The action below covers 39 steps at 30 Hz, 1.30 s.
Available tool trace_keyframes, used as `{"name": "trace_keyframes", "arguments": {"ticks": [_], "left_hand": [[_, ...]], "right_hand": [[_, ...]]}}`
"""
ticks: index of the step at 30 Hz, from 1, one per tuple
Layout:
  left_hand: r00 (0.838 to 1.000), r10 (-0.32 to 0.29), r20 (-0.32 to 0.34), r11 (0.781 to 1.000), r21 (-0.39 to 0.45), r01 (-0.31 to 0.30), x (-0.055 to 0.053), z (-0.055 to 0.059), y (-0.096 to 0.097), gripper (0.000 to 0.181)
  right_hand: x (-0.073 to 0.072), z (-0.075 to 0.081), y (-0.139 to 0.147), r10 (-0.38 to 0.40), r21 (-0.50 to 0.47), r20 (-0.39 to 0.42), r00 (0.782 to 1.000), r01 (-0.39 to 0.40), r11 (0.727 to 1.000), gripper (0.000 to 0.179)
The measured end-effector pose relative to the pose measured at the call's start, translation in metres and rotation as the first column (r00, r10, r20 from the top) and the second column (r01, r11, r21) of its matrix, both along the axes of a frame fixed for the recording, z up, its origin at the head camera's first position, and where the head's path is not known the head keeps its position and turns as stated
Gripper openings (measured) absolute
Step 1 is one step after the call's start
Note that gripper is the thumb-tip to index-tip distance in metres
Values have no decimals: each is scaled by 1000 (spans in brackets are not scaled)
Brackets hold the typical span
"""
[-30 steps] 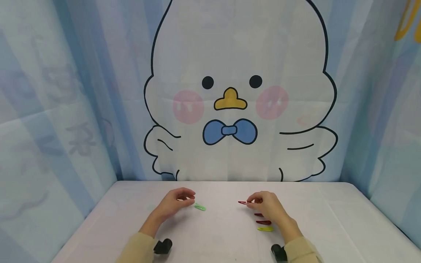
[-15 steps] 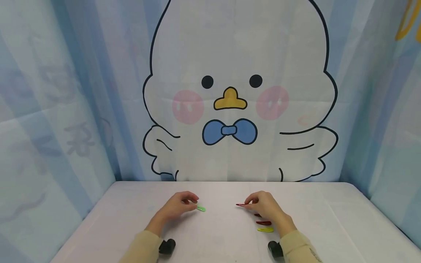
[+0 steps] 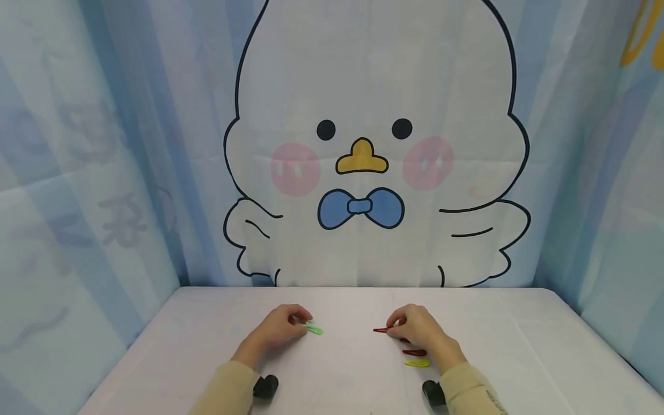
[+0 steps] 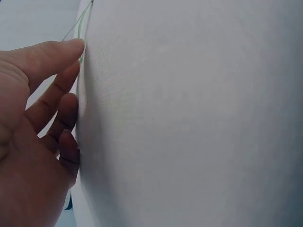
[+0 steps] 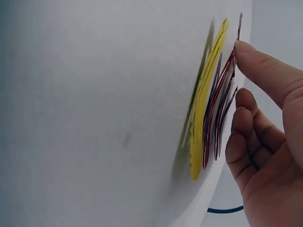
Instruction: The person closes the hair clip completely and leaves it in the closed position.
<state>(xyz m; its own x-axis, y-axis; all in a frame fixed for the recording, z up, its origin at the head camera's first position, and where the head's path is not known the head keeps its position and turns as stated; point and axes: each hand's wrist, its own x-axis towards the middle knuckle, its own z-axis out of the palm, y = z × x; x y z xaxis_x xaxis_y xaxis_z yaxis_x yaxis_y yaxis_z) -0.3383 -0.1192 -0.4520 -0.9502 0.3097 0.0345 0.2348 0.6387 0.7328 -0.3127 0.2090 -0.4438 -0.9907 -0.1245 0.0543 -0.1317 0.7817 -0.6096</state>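
My left hand (image 3: pixel 280 327) pinches one end of a light green snap hair clip (image 3: pixel 314 329) between thumb and forefinger, low over the white table. In the left wrist view a thin green edge of this clip (image 4: pixel 80 23) shows past the thumb tip. Across from it, my right hand (image 3: pixel 417 325) holds a dark red hair clip (image 3: pixel 380 330) by its end, the tip pointing left. Below that hand lie another dark red clip (image 3: pixel 414 352) and a yellow clip (image 3: pixel 417 363). One more dark red clip (image 5: pixel 223 118), mostly hidden in the head view, lies beside them under the right fingers.
The white-covered table (image 3: pixel 342 374) ends at a curtain with a printed cartoon chick (image 3: pixel 363 253). Black wrist-worn pieces (image 3: pixel 266 387) show beside both beige sleeves (image 3: pixel 225 389).
My left hand has moved right and nearer to the green clip and taken its end. My right hand has brought the red clip slightly left and nearer to me.
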Motion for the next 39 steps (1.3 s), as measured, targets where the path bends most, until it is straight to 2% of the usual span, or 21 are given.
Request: {"name": "trace_keyframes", "arguments": {"ticks": [8,19,26,32,39], "left_hand": [[1000,16,0,999,-40,-16,2,4,4,11],[999,-32,-17,999,-41,31,1,0,2,7],[999,-47,7,999,13,47,1,0,-3,4],[995,-81,50,993,87,76,6,11,-2,4],[987,-160,13,970,188,155,14,25,8,7]], "right_hand": [[4,9,1,-8,-2,3,1000,8,1000,13],[11,22,2,8,-31,-60,998,-10,999,12],[19,37,-1,-3,-53,-66,998,-1,999,14],[25,41,-4,-2,-92,-92,996,-6,996,11],[30,40,-10,37,-130,-157,987,-58,990,12]]}}
